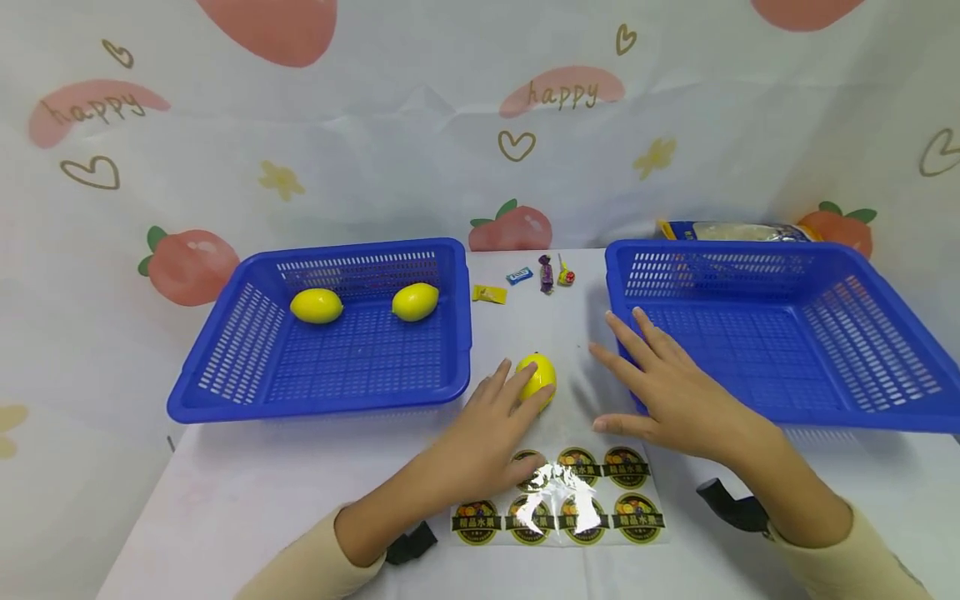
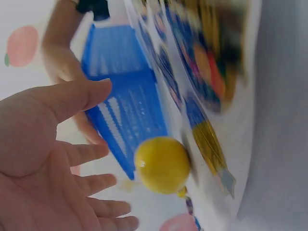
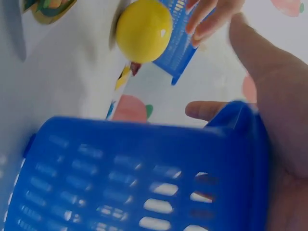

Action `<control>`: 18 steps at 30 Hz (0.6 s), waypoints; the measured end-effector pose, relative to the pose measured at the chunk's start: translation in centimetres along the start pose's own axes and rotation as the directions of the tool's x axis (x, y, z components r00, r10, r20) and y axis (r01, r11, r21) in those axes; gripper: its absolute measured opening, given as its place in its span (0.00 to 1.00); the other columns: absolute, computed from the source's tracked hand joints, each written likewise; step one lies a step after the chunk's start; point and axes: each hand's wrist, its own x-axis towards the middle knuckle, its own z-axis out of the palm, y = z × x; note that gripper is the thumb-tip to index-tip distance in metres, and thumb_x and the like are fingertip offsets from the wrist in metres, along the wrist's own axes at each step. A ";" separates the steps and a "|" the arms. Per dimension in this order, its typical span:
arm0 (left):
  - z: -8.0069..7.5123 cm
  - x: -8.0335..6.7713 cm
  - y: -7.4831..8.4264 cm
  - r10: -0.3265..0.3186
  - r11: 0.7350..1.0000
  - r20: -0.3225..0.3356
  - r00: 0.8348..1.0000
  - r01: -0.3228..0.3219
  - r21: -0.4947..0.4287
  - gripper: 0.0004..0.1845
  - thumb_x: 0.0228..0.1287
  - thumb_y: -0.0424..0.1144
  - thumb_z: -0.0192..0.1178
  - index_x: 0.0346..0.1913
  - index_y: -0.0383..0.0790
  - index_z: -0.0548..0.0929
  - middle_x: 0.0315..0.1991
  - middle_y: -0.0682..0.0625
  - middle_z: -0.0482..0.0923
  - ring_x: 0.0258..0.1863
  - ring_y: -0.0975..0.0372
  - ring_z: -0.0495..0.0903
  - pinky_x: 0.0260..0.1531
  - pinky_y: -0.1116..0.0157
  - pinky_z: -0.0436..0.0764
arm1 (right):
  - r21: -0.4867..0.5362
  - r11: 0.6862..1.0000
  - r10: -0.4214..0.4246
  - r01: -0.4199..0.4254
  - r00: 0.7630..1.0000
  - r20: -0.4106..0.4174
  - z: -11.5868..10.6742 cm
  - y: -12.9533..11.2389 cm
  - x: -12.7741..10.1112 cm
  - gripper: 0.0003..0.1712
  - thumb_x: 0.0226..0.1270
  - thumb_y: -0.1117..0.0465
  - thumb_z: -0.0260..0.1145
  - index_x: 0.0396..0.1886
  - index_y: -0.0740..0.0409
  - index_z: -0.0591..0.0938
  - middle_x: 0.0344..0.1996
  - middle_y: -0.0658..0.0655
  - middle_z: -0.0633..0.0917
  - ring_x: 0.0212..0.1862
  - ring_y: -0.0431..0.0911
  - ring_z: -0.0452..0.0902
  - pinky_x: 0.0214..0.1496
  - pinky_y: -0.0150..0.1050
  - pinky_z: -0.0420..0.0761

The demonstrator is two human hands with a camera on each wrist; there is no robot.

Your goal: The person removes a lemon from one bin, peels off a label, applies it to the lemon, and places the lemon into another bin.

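Observation:
A yellow lemon (image 1: 538,377) lies on the white table between two blue baskets. My left hand (image 1: 491,429) reaches to it with straight fingers, whose tips lie against its left side in the head view. The left wrist view shows the palm (image 2: 53,163) spread, with a small gap to the lemon (image 2: 162,164). My right hand (image 1: 660,387) lies flat on the table with its fingers spread, right of the lemon, against the right basket's near-left corner (image 1: 622,333). It holds nothing. In the right wrist view the lemon (image 3: 144,30) sits beyond that basket's wall (image 3: 144,178).
The left basket (image 1: 225,392) holds two lemons (image 1: 317,306) (image 1: 415,301). A sheet of round fruit stickers (image 1: 558,500) lies under my wrists. Several wrapped candies (image 1: 546,273) lie at the back between the baskets. A bag (image 1: 735,231) stands behind the right basket.

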 end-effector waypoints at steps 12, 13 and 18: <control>-0.1 -3.3 -1.2 -0.047 0.999 0.168 0.985 0.049 -0.006 0.47 0.42 0.63 0.78 0.63 0.41 0.77 0.50 0.50 0.74 0.46 0.59 0.74 0.47 0.62 0.78 | -0.007 0.974 -0.227 0.227 0.973 0.028 0.2 -5.5 -1.7 0.39 0.66 0.33 0.63 0.64 0.58 0.79 0.57 0.57 0.81 0.53 0.50 0.81 0.49 0.48 0.83; 0.0 -3.3 -1.4 -0.049 0.999 0.174 0.984 0.048 0.005 0.49 0.39 0.65 0.78 0.63 0.41 0.76 0.48 0.51 0.73 0.44 0.60 0.73 0.44 0.62 0.78 | 0.001 0.976 -0.218 0.219 0.973 0.076 0.6 -5.6 -1.6 0.38 0.65 0.33 0.64 0.61 0.57 0.80 0.52 0.54 0.82 0.48 0.47 0.81 0.45 0.45 0.84; 0.6 -3.1 -2.1 -0.066 0.998 0.197 0.978 0.066 0.008 0.52 0.34 0.67 0.79 0.63 0.42 0.74 0.42 0.53 0.68 0.40 0.61 0.69 0.38 0.62 0.74 | 0.005 0.981 -0.191 0.194 0.962 0.197 3.0 -5.2 -0.6 0.39 0.52 0.29 0.71 0.49 0.54 0.80 0.36 0.46 0.74 0.35 0.40 0.69 0.33 0.36 0.76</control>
